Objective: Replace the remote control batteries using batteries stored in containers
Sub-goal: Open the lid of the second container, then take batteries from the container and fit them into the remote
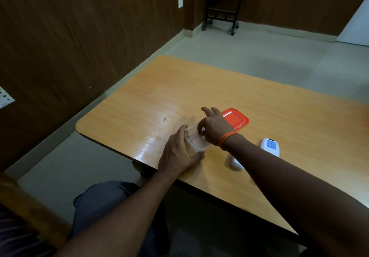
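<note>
Step in hand: battery retrieval, my left hand [177, 153] cupped around the clear container [196, 142] mid-table, my right hand [214, 128] pinching inside it; lifting out judged next.

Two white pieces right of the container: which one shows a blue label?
The larger white remote, farther right past the right wrist. The smaller white piece near the table edge shows no label.

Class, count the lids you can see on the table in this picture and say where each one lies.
1. A red lid lies flat on the table, just beyond the right hand and the open clear container. Another could be hidden behind the arms.
</note>
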